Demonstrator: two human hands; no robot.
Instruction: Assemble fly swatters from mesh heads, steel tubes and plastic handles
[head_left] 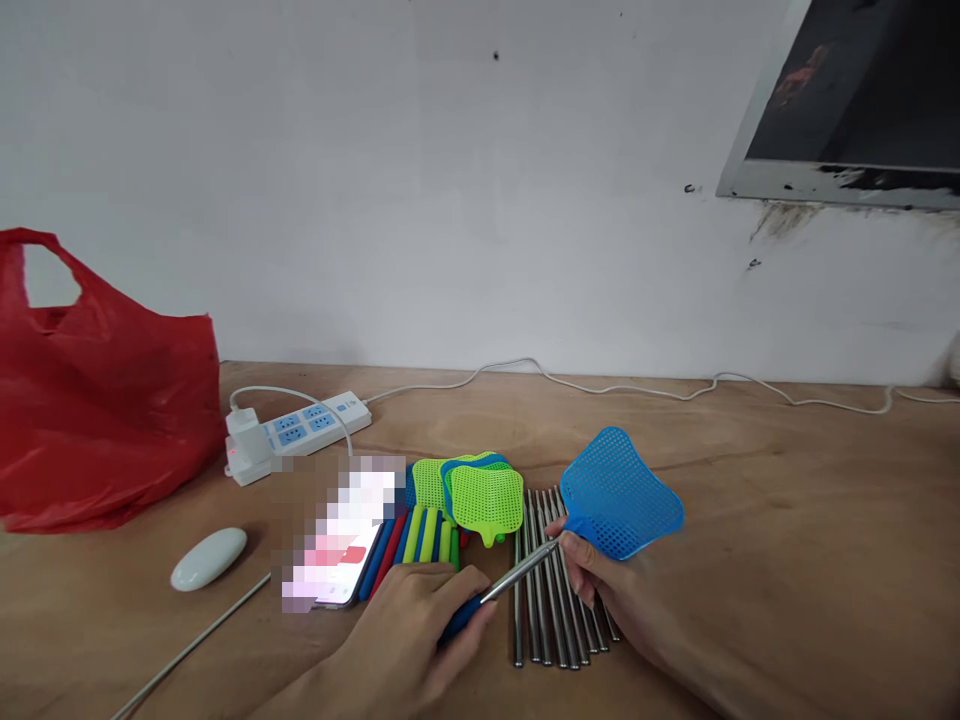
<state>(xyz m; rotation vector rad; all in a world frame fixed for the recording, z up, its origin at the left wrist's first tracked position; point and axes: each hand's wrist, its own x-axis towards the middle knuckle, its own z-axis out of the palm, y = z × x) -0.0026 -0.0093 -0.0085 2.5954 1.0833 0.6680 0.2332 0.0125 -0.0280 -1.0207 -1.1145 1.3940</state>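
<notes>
My left hand (427,625) is closed round the blue grip of a metal rod (517,574), which slants up to the right. My right hand (592,570) pinches the neck of a blue fly swatter head (619,490), where the rod's thin tip meets it. My fingers hide how far the tip goes in. Under and beside my right hand, several bare metal rods (534,610) lie side by side. Green and blue swatter heads (487,498) are stacked left of the rods. Several coloured grips (411,535) lie in a row beyond my left hand.
A lit phone (356,540) lies left of the grips. Further left are a white oval object (209,558), a white power strip (322,425) with a plugged-in charger (249,440), and a red plastic bag (112,390). A white cord (600,387) runs along the wall.
</notes>
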